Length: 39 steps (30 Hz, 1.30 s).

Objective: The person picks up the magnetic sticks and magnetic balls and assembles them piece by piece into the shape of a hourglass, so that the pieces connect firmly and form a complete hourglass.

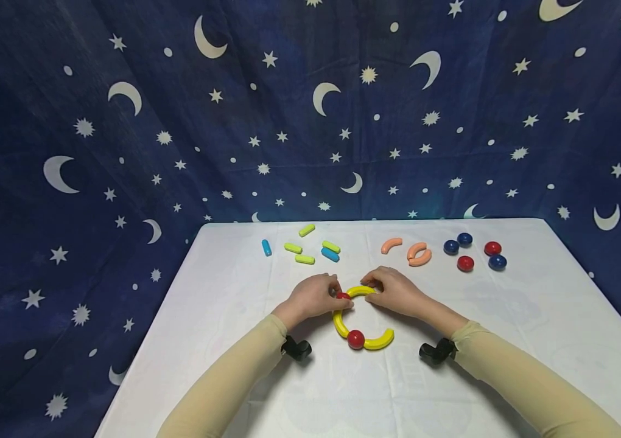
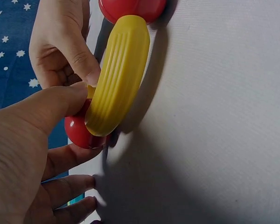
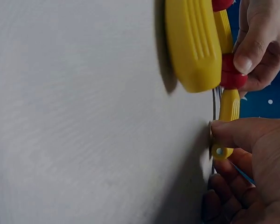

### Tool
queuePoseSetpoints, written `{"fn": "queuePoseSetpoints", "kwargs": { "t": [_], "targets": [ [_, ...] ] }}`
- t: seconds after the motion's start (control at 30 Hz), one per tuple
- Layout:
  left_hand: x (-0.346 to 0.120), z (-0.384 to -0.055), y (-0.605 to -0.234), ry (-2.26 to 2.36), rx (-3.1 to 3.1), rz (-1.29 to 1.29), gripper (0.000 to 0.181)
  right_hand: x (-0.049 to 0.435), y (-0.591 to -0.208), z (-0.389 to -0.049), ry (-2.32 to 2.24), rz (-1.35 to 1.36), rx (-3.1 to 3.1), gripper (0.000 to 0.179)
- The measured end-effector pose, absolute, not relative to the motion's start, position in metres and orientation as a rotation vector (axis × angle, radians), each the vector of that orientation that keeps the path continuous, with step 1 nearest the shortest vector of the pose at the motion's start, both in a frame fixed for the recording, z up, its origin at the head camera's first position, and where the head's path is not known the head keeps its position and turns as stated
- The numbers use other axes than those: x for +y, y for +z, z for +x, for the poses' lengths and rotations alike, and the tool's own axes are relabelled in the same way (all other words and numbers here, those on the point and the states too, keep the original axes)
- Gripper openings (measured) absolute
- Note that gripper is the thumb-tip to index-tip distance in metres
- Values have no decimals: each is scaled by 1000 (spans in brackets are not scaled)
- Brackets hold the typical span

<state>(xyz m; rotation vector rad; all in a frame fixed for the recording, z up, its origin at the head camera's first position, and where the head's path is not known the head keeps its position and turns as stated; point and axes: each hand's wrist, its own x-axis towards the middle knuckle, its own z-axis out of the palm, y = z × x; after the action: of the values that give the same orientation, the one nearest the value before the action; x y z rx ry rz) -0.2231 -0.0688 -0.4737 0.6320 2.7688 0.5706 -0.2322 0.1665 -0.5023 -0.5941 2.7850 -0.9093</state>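
Observation:
On the white table lies an open ring of curved yellow pieces joined by red balls. My left hand [image 1: 317, 295] pinches the upper red ball [image 2: 79, 132] between thumb and fingers. My right hand [image 1: 396, 292] pinches the top yellow curved piece [image 1: 361, 291] near its free end, which shows a small round hole in the right wrist view. From the upper ball, the left yellow curved piece [image 2: 120, 70] runs to the lower red ball [image 1: 356, 339]. Another yellow curved piece [image 1: 379, 340] extends right from that ball. The ring's right side is a gap.
Several lime-green rods [image 1: 304, 259] and blue rods [image 1: 266, 247] lie at the back left. Orange curved pieces [image 1: 391, 245] sit at the back centre-right. Farther right are dark blue balls [image 1: 497, 262] and red balls [image 1: 466, 263]. A starry blue cloth [image 1: 288, 121] hangs behind the table [image 1: 508, 377].

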Motion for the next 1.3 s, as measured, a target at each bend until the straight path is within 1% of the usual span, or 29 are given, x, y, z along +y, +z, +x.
{"fn": "queuePoseSetpoints", "kwargs": {
  "t": [0.17,0.27,0.53,0.9,1.1,1.3],
  "targets": [
    [-70,-224,-474,593,2770,623,36,170,-504,-234,-904,-639,2793,21],
    [-70,-225,-476,601,2784,625,34,169,-503,-235,-929,-674,2763,19],
    [-70,-227,-477,618,2789,611,30,160,-501,-237,-1008,-748,2670,22],
    [-70,-226,-479,622,2788,635,25,147,-499,-235,-1075,-714,2627,26],
    [-69,-225,-479,623,2789,631,28,160,-491,-233,-1109,-674,2661,28],
    [-68,-223,-477,607,2795,628,26,194,-480,-237,-1189,-589,2750,28]
  ]
}}
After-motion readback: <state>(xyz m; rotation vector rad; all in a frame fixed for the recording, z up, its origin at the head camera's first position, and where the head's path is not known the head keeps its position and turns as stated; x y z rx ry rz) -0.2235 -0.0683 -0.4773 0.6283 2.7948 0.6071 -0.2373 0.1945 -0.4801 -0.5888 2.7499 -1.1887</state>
